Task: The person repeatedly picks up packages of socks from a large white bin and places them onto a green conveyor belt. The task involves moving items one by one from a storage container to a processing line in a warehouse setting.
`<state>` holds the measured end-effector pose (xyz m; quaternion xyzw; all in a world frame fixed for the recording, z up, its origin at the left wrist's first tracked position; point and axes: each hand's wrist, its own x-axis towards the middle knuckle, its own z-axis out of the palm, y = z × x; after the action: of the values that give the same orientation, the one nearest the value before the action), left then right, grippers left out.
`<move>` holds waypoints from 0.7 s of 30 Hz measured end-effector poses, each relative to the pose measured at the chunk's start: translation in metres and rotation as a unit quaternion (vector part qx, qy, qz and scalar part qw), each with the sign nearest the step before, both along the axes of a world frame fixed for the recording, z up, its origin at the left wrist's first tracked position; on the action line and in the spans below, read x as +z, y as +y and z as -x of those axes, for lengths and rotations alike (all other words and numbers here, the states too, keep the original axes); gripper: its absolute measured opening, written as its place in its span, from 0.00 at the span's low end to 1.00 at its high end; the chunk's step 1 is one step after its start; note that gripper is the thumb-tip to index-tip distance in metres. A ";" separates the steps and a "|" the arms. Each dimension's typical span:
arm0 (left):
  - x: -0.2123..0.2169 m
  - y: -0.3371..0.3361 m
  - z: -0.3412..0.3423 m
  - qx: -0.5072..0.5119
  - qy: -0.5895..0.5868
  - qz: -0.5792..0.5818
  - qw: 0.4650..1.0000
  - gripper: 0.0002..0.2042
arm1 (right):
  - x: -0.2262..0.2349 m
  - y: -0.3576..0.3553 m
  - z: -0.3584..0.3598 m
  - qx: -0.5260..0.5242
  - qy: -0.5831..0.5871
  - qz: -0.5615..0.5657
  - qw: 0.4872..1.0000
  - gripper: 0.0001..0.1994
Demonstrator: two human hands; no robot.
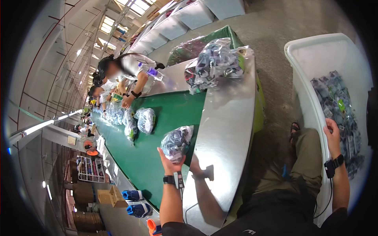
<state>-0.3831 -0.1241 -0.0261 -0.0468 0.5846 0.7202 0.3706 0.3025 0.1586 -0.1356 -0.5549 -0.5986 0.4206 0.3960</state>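
Note:
My left hand (168, 161) grips a clear plastic bag of small dark and purple items (176, 142) at the near edge of the green conveyor belt (157, 157). My right hand (332, 135) rests on the rim of a large white bin (303, 86) at my right side, fingers curled over the edge. Both wrists wear black bands. The bin holds several packaged items (338, 114). A pile of similar filled bags (214, 63) lies on the metal side table (228, 126) further ahead.
More bags (145, 120) lie along the belt. Other people (122, 74) work on the belt's far left side. White bins (189, 15) stand at the far end. Cardboard boxes (112, 196) and blue items (134, 202) sit on the floor at left.

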 end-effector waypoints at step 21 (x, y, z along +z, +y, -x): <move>0.037 0.045 -0.173 -0.297 0.080 -0.083 0.948 0.36 | 0.080 -0.016 0.039 0.167 0.109 0.054 0.978 0.18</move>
<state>-0.2103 -0.0790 0.0106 0.2174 0.5381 0.6246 0.5226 0.2639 0.1423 -0.0560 -0.4185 -0.6128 0.5705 0.3521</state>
